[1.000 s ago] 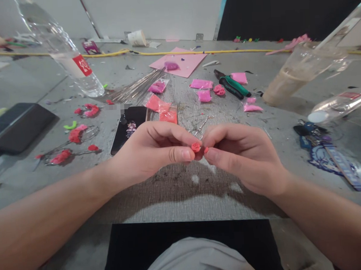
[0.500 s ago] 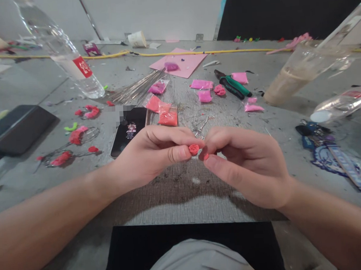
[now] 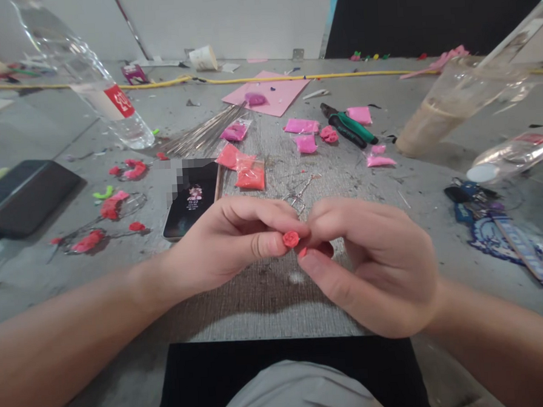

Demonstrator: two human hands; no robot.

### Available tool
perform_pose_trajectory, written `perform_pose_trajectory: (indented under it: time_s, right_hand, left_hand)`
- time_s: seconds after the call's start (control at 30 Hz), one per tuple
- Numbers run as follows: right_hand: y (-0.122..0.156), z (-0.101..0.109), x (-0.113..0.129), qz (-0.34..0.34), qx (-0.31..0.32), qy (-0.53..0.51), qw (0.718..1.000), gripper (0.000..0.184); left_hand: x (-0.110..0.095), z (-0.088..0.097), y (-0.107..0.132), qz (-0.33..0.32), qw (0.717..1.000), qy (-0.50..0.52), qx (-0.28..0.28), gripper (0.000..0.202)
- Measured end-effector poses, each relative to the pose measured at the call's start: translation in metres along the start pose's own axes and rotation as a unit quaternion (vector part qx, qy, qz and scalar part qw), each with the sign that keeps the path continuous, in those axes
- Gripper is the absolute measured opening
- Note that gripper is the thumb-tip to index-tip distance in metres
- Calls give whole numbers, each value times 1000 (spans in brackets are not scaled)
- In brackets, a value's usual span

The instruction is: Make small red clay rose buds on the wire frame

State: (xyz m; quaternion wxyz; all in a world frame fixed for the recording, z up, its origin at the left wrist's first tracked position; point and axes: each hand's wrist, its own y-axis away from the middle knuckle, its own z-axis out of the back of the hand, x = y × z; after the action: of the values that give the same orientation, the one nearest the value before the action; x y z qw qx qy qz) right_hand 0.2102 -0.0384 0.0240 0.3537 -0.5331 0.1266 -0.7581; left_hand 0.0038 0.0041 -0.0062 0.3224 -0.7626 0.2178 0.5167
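Note:
My left hand [image 3: 230, 239] pinches a small red clay rose [image 3: 291, 239] between thumb and forefinger, above a grey textured mat [image 3: 267, 289]. My right hand [image 3: 370, 262] is curled right beside it, its thumb and fingers pressed on a small red bit of clay [image 3: 302, 251] just under the rose. Both hands hover over the mat near the table's front edge. A phone [image 3: 190, 200] lies just beyond my left hand.
Bags of orange clay [image 3: 250, 175] and pink clay [image 3: 302, 126], green-handled pliers [image 3: 349, 126], a bundle of wires [image 3: 204, 133], a tilted water bottle [image 3: 87, 79], a plastic cup [image 3: 448, 106], keys [image 3: 486, 222], a black case [image 3: 23, 195] and red clay pieces [image 3: 112, 206] lie around.
Both hands have drifted slightly down and toward me. The right thumb has slid lower under the rose, which now shows more fully at the left fingertips.

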Motion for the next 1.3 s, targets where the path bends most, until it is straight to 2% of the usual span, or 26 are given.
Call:
perform_pose_trajectory:
  time_s: [0.17, 0.4, 0.93, 1.3]
  right_hand:
    - [0, -1, -1, 11, 4, -9, 1000, 11]
    - [0, 1, -4, 51, 25, 3, 998, 11]
    - [-1, 5, -5, 51, 58, 4, 997, 12]
    - [0, 3, -4, 44, 54, 1, 998, 12]
  left_hand:
    - [-2, 0, -1, -9, 1000, -12, 4, 12]
    - [-4, 3, -3, -27, 999, -7, 44, 17]
    - [-12, 3, -6, -41, 996, -45, 63, 22]
    - [-16, 3, -8, -63, 992, -93, 61, 14]
